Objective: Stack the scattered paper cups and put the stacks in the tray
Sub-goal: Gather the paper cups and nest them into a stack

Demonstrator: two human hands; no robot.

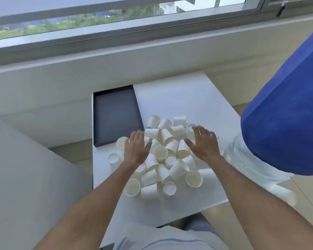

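Right now your left hand (pixel 136 147) and right hand (pixel 204 143) hover over the paper cups (pixel 163 156), fingers spread, gripping nothing. Plain white, they lie jumbled on the counter (pixel 188 98), some upright, some tipped, beside the dark tray (pixel 116 114).

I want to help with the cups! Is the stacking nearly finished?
Not yet. Nothing looks done: the dark tray holds no cups. The paper cups lie in a loose pile on the white table. The left hand and right hand are open over the pile, gripping nothing. All stacking remains.
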